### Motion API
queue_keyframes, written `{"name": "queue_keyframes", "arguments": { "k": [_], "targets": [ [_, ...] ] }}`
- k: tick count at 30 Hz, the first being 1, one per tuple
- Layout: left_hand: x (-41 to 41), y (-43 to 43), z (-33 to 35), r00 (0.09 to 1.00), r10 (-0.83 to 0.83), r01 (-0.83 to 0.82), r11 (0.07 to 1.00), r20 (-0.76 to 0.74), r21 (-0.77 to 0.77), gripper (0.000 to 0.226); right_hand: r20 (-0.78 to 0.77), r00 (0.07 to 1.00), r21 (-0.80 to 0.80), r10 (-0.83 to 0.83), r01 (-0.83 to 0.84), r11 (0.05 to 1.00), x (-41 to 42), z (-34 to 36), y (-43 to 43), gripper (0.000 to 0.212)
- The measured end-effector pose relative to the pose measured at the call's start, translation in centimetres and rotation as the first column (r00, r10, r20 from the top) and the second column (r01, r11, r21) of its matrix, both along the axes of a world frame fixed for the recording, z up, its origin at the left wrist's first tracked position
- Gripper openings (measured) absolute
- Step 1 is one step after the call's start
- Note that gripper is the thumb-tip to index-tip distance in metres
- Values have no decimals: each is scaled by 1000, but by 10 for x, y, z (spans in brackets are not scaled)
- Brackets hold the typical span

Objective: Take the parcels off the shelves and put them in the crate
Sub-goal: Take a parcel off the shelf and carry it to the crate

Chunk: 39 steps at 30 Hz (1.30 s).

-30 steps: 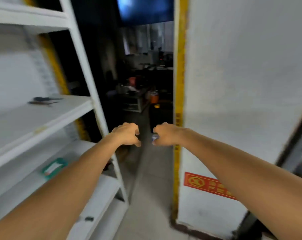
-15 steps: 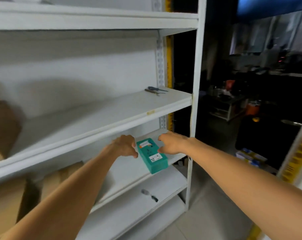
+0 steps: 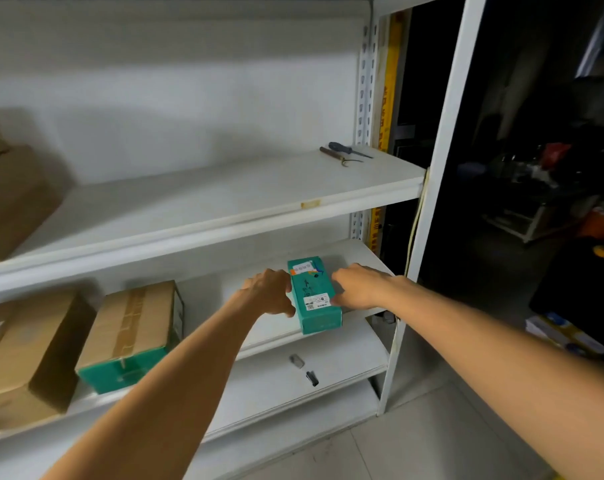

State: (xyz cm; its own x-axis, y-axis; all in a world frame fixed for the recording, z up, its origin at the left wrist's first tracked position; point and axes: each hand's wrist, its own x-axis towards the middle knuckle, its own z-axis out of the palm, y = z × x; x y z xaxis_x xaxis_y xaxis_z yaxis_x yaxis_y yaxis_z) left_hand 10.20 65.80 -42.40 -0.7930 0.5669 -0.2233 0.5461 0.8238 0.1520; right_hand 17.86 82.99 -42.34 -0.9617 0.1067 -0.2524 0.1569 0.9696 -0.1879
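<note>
A small teal parcel (image 3: 313,295) with white labels lies on the white shelf board (image 3: 359,252), near its right end. My left hand (image 3: 271,292) holds the parcel's left side, fingers curled against it. On the other side, my right hand (image 3: 357,287) grips it, with fingertips on the top edge and the thumb low on the side. The parcel still rests on the board between the two hands. No crate is in view.
A taped cardboard box with a teal end (image 3: 131,334) and a brown box (image 3: 34,358) sit further left on the same shelf. Another brown box (image 3: 9,195) and two hand tools (image 3: 345,154) lie on the shelf above. The white upright post (image 3: 432,202) borders a dark room.
The view swung left from the aisle to the shelves. Both hands moved in from the air and closed on the sides of the teal parcel.
</note>
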Motion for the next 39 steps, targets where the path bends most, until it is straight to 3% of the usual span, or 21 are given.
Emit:
{"name": "queue_keyframes", "arguments": {
  "k": [3,10,16,24,27,30,32,36,39],
  "targets": [
    [-23,8,-11,1000,24,-24,1000,19,-9,55,37,999,-48,19,-17,999,-25,-15,8,30],
    [-91,46,-37,999,11,-14,998,45,62,50,10,999,-19,42,-41,999,-89,-29,39,25],
    [-120,59,-72,994,35,-40,998,100,45,49,54,998,-55,27,-24,998,-116,-58,67,39],
    [-131,82,-125,959,155,-184,978,235,103,46,-18,998,-149,57,-59,987,-136,-109,95,49],
    [-128,96,-155,905,278,-356,909,321,216,39,7,1000,-213,-25,26,977,-142,-142,101,60],
    [-122,103,-180,796,394,-556,777,460,296,51,31,990,-386,-137,138,912,-145,-175,99,60],
    [-119,103,-192,720,392,-650,670,572,359,53,31,980,-475,-196,187,860,-146,-191,92,57],
    [-118,99,-204,642,362,-732,553,676,398,58,27,956,-502,-291,264,823,-151,-211,84,83],
    [-121,99,-207,617,359,-756,519,701,399,59,58,949,-580,-309,284,763,-155,-217,86,63]
  ]
}}
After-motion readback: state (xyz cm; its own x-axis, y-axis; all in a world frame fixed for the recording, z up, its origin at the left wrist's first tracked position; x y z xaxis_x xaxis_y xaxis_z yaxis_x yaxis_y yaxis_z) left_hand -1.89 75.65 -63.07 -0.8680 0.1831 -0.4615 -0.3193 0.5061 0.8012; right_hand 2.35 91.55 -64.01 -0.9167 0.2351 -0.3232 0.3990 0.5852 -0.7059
